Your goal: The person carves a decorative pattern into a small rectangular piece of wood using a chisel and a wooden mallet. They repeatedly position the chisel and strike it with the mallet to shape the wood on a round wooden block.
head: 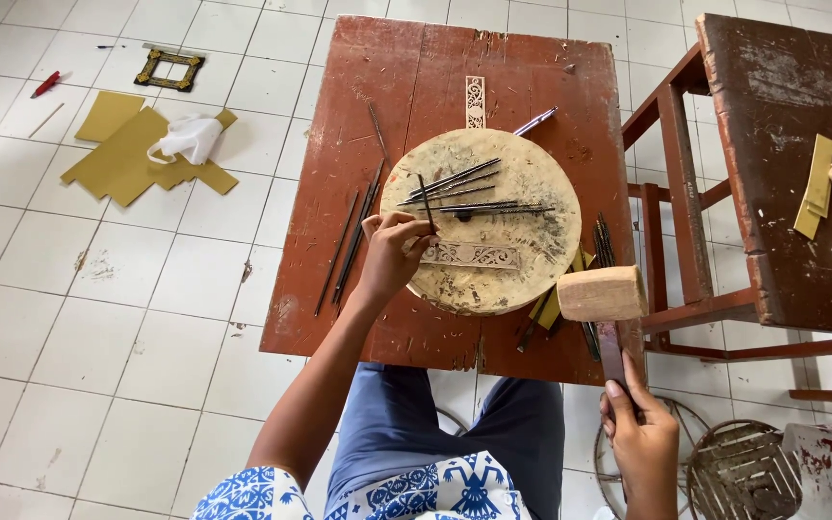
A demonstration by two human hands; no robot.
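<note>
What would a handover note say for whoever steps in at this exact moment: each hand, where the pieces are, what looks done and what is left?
Left hand: pinches a thin metal chisel, tip down on the carved metal strip.
Right hand: grips the handle of the wooden mallet, head raised beside the block, not striking.
Strip lies on the round wooden block on the red table; spare chisels lie on the block and beside it. A second patterned strip lies above the block.
Done: the strip already shows scrollwork along its length.
Left: cannot tell how much; the chisel is at its left end.
</note>
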